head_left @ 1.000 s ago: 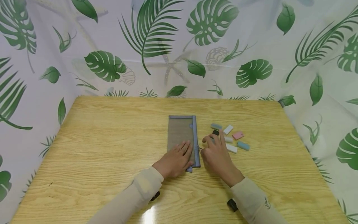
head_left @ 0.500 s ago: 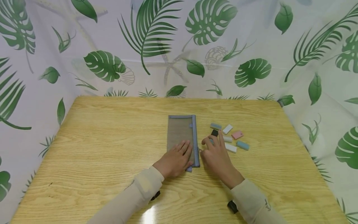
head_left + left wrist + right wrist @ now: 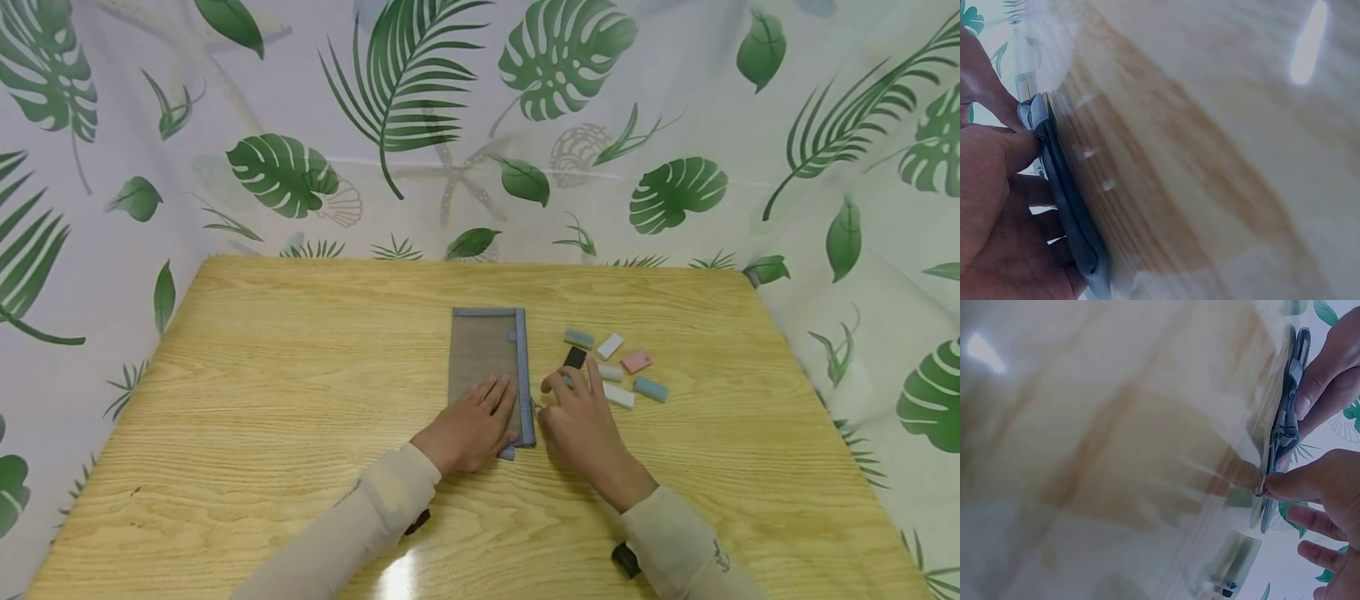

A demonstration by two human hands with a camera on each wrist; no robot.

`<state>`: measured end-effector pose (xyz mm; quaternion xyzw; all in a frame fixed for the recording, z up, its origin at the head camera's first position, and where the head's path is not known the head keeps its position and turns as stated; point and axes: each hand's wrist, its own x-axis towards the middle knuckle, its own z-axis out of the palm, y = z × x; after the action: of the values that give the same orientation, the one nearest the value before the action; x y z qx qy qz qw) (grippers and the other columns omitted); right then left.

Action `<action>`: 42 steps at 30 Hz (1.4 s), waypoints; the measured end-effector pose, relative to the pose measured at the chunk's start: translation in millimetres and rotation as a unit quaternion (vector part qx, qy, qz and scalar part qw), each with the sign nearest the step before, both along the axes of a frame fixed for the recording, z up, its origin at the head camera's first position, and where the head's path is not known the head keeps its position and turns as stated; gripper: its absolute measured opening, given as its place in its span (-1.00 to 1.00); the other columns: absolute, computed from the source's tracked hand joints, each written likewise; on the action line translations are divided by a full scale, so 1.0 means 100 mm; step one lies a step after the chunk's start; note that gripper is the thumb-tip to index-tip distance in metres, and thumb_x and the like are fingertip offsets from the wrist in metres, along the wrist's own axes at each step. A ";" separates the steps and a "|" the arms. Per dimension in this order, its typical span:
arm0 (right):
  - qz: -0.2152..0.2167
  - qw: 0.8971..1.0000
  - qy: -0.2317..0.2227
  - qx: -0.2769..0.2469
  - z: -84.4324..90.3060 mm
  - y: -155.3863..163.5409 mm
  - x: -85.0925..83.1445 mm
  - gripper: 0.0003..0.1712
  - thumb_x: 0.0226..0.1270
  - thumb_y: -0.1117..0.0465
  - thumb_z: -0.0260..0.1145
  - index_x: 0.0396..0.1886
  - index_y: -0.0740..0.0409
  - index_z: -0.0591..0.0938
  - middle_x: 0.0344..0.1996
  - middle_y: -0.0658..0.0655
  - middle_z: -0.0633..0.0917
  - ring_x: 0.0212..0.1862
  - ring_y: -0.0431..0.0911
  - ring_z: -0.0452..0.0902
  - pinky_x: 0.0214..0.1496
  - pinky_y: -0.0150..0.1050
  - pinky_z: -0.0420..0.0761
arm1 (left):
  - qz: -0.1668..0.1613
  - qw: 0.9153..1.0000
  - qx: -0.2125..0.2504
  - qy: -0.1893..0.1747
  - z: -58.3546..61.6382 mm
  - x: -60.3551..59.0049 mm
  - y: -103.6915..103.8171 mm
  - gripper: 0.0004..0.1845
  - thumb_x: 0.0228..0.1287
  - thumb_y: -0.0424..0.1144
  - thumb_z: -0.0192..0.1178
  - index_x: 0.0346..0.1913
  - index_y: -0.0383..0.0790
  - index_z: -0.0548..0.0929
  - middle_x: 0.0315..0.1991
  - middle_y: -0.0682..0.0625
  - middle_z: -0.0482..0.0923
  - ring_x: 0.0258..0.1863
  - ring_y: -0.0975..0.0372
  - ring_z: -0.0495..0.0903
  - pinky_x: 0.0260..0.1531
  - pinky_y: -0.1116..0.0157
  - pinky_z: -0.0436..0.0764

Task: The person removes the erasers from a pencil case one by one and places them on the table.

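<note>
A mesh zipper pouch point(image 3: 483, 346) with blue-grey edging lies flat on the wooden table. My left hand point(image 3: 474, 425) rests on its near part, fingers straight and spread over the mesh. In the left wrist view, the left thumb lies along the near end of the pouch point(image 3: 1072, 206). Beside the pouch's right edge, my right hand point(image 3: 585, 421) pinches the small metal zipper pull point(image 3: 1261, 486) between thumb and index finger. Its other fingers are lifted, as the right wrist view shows. A black block point(image 3: 575, 357) sits just beyond the right fingertips.
Several small eraser-like blocks lie right of the pouch, among them a pink one point(image 3: 637, 361), a blue one point(image 3: 650, 389) and white ones point(image 3: 618, 395). A leaf-printed cloth point(image 3: 450, 200) hangs behind the table point(image 3: 300, 358).
My right hand has slid slightly nearer along the pouch's right edge with the zipper pull, uncovering more of the black block. My left hand stays in place on the pouch.
</note>
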<state>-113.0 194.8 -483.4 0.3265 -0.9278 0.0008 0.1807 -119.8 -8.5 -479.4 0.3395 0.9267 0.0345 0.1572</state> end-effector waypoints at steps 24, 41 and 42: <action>0.016 0.999 0.028 -0.011 -0.01 0.01 0.08 -0.80 -0.01 0.36 0.56 -0.71 0.08 0.76 -0.22 0.15 0.60 0.08 0.29 0.51 0.36 0.46 0.23 | 0.000 1.000 0.007 0.000 0.02 0.01 0.00 -0.31 0.68 0.04 -0.24 0.61 -0.35 0.01 0.61 -0.23 -0.08 0.60 -0.01 -0.07 0.53 0.09 0.07; 0.017 0.999 0.021 -0.020 0.01 0.02 0.16 -0.82 -0.02 0.36 0.56 -0.69 0.05 0.79 -0.21 0.14 0.60 0.06 0.25 0.48 0.34 0.46 0.24 | -0.002 1.000 0.015 0.003 0.02 0.01 -0.01 -0.30 0.67 0.04 -0.22 0.60 -0.38 0.02 0.61 -0.25 -0.08 0.59 -0.03 -0.07 0.53 0.08 0.07; 0.018 0.999 0.021 -0.020 0.01 0.02 0.17 -0.82 -0.02 0.36 0.55 -0.69 0.05 0.79 -0.21 0.14 0.61 0.07 0.25 0.48 0.34 0.46 0.24 | -0.002 1.000 0.016 0.003 0.03 0.01 -0.01 -0.30 0.67 0.04 -0.22 0.60 -0.38 0.02 0.61 -0.26 -0.08 0.59 -0.03 -0.07 0.53 0.08 0.06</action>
<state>-96.2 196.6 -482.4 0.3391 -0.9177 0.0161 0.2064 -119.0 -9.2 -476.8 0.3440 0.9258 0.0479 0.1494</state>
